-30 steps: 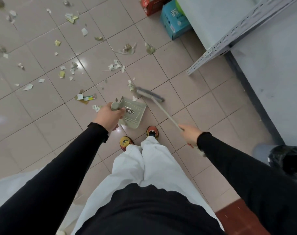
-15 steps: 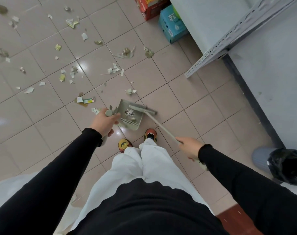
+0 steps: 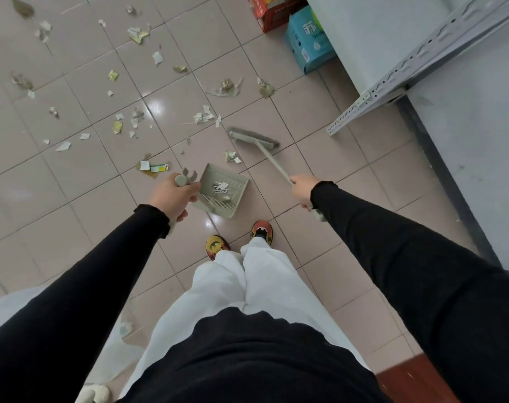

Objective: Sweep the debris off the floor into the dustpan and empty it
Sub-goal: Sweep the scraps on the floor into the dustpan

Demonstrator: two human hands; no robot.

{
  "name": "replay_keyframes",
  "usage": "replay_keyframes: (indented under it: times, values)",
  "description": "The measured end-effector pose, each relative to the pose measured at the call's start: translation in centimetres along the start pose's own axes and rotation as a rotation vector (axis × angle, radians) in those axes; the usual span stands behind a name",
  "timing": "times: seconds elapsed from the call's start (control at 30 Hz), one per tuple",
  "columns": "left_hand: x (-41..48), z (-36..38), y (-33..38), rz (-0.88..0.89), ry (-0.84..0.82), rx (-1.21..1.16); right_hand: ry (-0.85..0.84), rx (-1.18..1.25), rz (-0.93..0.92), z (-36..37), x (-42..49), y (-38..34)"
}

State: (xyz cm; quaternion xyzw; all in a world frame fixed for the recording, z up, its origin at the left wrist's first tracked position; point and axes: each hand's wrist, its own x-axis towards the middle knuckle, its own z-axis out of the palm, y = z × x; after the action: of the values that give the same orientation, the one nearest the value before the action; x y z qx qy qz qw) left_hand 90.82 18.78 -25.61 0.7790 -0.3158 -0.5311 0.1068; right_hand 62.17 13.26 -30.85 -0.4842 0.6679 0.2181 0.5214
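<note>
A grey-green dustpan [image 3: 236, 181] rests on the tiled floor just ahead of my shoes, with a few paper scraps inside. My left hand [image 3: 172, 196] grips its upright handle. My right hand [image 3: 302, 187] holds the pale broom handle. The broom head [image 3: 252, 137] sits on the floor beyond the dustpan's mouth, behind a crumpled scrap [image 3: 231, 156]. Torn paper debris [image 3: 204, 116] lies scattered over the tiles ahead and to the left.
A blue carton [image 3: 308, 39] and a red carton [image 3: 272, 10] stand at the far wall. A grey metal shelf upright [image 3: 393, 85] and a grey cabinet [image 3: 480, 141] close off the right. A white bag [image 3: 12, 306] lies at my left.
The broom head has moved away from the dustpan's mouth, out past the crumpled scrap. The dustpan stays in place, and the bin at the right has left the view.
</note>
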Motion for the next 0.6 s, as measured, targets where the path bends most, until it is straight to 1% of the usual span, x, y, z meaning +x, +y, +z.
replay_keyframes:
  times: [0.07, 0.13, 0.2, 0.27, 0.37, 0.43, 0.53, 0.6]
  values:
    - [0.3, -0.1, 0.3, -0.012, 0.005, -0.017, -0.055, -0.052, -0.014, 0.7, -1.0, 1.2]
    - [0.5, -0.3, 0.3, -0.021, 0.002, -0.034, -0.109, -0.051, -0.025, 0.6, -3.2, 3.7]
    - [0.5, -0.5, 0.3, -0.028, -0.004, -0.045, -0.142, 0.016, -0.018, 0.1, -6.1, 6.2]
    - [0.4, -0.7, 0.1, -0.029, -0.012, -0.046, -0.133, 0.072, -0.002, 0.1, -8.9, 7.5]
    - [0.2, -1.0, -0.3, -0.030, -0.019, -0.033, -0.047, 0.077, -0.017, 1.9, -8.9, 6.6]
    - [0.2, -1.2, -0.8, -0.021, -0.021, -0.023, -0.011, 0.059, -0.024, 3.2, -6.8, 5.1]
    - [0.1, -1.5, -1.6, 0.002, -0.039, 0.009, -0.084, 0.098, 0.002, 4.1, -5.2, 3.5]
    - [-0.1, -1.9, -2.6, 0.018, -0.055, 0.032, -0.112, 0.171, 0.008, 4.2, -6.3, 3.8]
